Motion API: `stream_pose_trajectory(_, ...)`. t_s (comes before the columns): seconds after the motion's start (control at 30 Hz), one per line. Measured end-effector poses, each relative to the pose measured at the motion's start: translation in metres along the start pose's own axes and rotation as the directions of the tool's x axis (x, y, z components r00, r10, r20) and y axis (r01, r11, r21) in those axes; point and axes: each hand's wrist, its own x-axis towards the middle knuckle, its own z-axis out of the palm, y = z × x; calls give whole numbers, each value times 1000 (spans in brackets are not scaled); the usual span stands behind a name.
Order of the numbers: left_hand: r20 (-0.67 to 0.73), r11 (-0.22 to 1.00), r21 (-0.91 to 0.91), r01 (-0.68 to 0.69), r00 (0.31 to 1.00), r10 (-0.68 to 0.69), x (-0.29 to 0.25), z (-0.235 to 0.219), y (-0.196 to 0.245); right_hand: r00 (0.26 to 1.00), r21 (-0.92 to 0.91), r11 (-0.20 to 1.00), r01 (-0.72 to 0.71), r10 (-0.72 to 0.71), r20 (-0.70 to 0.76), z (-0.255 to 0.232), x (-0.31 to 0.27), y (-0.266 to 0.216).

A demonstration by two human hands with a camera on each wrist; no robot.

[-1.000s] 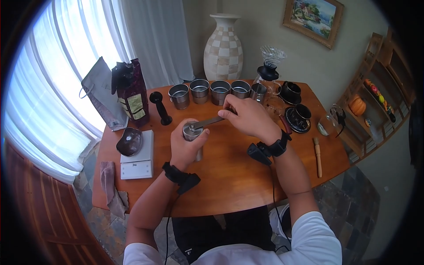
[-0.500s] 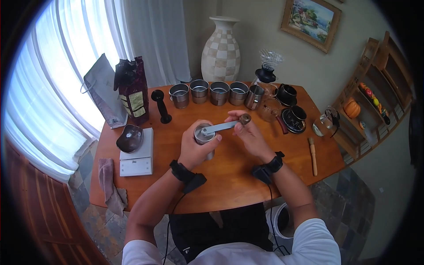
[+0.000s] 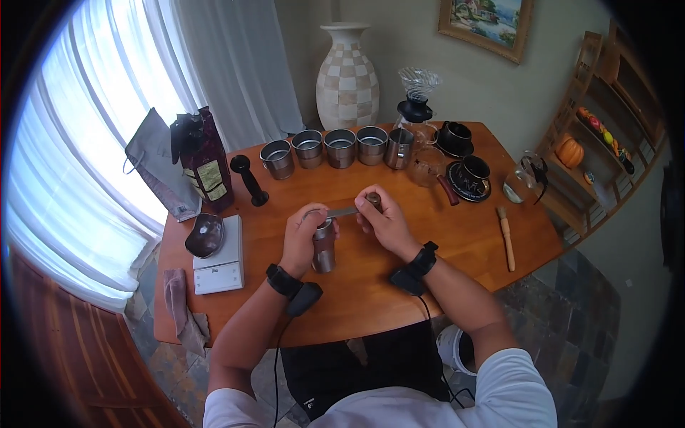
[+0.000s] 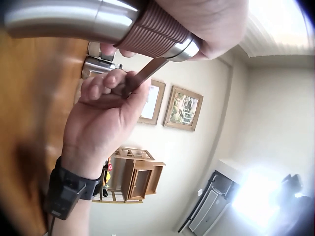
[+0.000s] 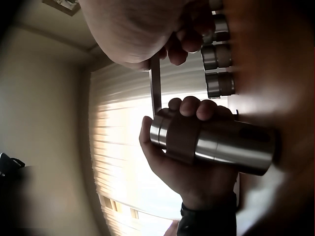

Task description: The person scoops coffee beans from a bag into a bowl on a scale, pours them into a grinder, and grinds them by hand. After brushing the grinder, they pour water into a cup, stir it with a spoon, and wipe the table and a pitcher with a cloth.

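In the head view my left hand [image 3: 298, 242] grips a hand coffee grinder [image 3: 325, 255], a steel cylinder with a brown band, over the table. Left thumb and fingers wrap its upper part, as the right wrist view shows too, where the steel body [image 5: 236, 147] sticks out past the fingers. A flat metal crank [image 3: 342, 212] runs from the top of the grinder to the right. At the crank's end, my right hand [image 3: 389, 227] holds the brown knob [image 3: 373, 199] between thumb and fingers. Seen from the left wrist, the band [image 4: 152, 32] is ribbed.
Several metal cups [image 3: 340, 152] stand in a row behind the hands. To the left are a white scale [image 3: 220, 271], a dark bowl [image 3: 205, 235], a cloth [image 3: 182, 307], a black tamper-like tool [image 3: 250, 182] and bags [image 3: 207, 164]. Rightward lie a brush [image 3: 506, 239] and glassware [image 3: 521, 187].
The crank has swung round with my right hand, which came back toward the body and then closer to the left hand. The grinder's side now shows more in the head view.
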Motion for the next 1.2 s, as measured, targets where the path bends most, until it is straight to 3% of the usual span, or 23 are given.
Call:
stream_pose_trajectory(0.17, -39, 995, -98, -18, 999, 15, 5, 7, 20, 999, 161, 987, -3, -2, 34, 13, -6, 22)
stream_pose_trajectory(0.23, -39, 976, -214, -47, 998, 40, 11, 12, 27, 932, -8, 1000, -27, 28, 361, 22, -8, 19)
stream_pose_trajectory(0.27, -14, 977, -209, -32, 999, 30, 12, 16, 31, 897, 116, 977, -179, 114, 428, 22, -15, 17)
stream_pose_trajectory(0.37, 62, 972, -233, -13, 998, 29, 17, 30, 35, 876, -28, 986, -165, 159, 455, 21, -18, 17)
stream_pose_trajectory(0.4, 65, 973, -230, -9, 998, 24, 20, 34, 36, 878, -23, 986, -166, 159, 451, 19, -18, 13)
stream_pose_trajectory(0.47, 165, 975, -220, 26, 986, 10, 28, 41, 37, 847, -3, 953, -303, 270, 458, 12, -15, 2)
stream_pose_trajectory(0.57, 221, 960, -270, 69, 975, -7, 41, 57, 48, 836, 134, 940, -315, 208, 508, 0, -12, -14)
stream_pose_trajectory(0.7, 229, 962, -264, 73, 973, -11, 54, 69, 48, 848, 248, 899, -361, 206, 488, -8, -11, -9)
stream_pose_trajectory(0.83, 249, 972, -232, 37, 968, 22, 55, 60, 31, 866, 166, 922, -350, 251, 432, -11, -10, -8)
stream_pose_trajectory(1.0, 136, 980, -190, -50, 988, 77, 54, 59, 26, 892, 127, 937, -325, 260, 369, -3, -6, 7)
stream_pose_trajectory(1.07, 81, 980, -188, -70, 993, 87, 53, 60, 26, 919, -50, 966, -255, 258, 300, -1, -4, 6)
stream_pose_trajectory(1.1, 43, 977, -188, -99, 993, 109, 53, 61, 26, 917, -48, 965, -258, 261, 303, 4, -4, 11)
stream_pose_trajectory(1.17, -30, 972, -181, -147, 989, 143, 53, 65, 20, 998, -156, 987, 38, -28, 64, 13, -4, 20)
stream_pose_trajectory(1.2, -103, 966, -170, -193, 979, 177, 53, 66, 18, 998, -158, 987, 37, -27, 64, 18, -5, 15)
